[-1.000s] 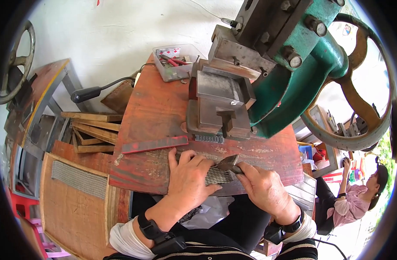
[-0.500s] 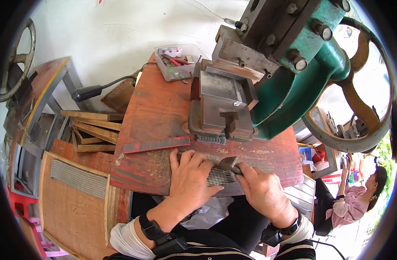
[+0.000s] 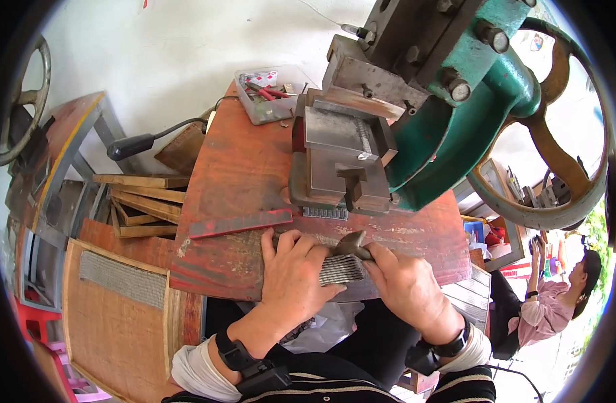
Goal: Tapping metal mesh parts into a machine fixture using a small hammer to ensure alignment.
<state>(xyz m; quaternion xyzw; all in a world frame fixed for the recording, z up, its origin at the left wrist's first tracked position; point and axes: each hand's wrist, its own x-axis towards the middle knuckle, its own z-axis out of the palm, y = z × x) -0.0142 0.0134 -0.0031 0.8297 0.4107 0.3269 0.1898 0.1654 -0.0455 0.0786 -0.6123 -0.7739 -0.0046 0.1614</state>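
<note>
My left hand (image 3: 296, 277) lies flat on a stack of thin grey metal strips (image 3: 341, 269) at the near edge of a worn red workbench (image 3: 237, 168), pressing it down. Against the stack's right side, my right hand (image 3: 405, 282) grips a small dark metal tool (image 3: 352, 244) whose tip rests on top of the strips. Just beyond the hands stands a grey steel die block (image 3: 341, 158) under a green press (image 3: 469, 107) with a large handwheel (image 3: 556, 174). A short toothed metal piece (image 3: 325, 212) lies at the die's foot.
A long red flat bar (image 3: 241, 223) lies on the bench left of my hands. A clear plastic tray (image 3: 268, 94) with small tools sits at the far edge. Wooden slats (image 3: 143, 201) and a wooden board with a mesh strip (image 3: 120, 302) are at left. A seated person (image 3: 556, 295) is at right.
Both hands stay on the strip stack with only slight shifts; the view has moved a little, so the press sits somewhat further right.
</note>
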